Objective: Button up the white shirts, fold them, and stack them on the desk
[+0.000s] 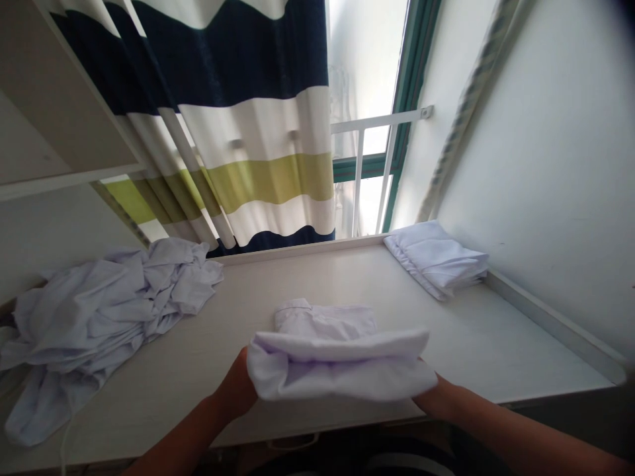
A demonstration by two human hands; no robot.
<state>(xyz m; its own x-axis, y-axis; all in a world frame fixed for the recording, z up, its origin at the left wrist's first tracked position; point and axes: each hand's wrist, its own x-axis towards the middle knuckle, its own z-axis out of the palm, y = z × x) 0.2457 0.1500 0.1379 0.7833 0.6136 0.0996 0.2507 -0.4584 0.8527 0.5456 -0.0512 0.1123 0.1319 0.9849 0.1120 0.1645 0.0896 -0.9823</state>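
A white cloth garment (342,363), partly folded over, is held up near the front edge of the desk. My left hand (244,380) grips its left end and my right hand (430,387) its right end; the cloth hides most of the fingers of both. Its far part (325,320), with a band-like edge, extends toward the back over the desk top. At the left lies a crumpled heap of similar white cloth (109,311). A neat stack of folded white cloth (436,254) sits at the back right corner.
The pale desk top (506,344) has a raised rim (550,324) along the right and back. Behind it hang striped curtains (258,132) and a white window rail (377,122). A white cord (64,436) runs down at the front left.
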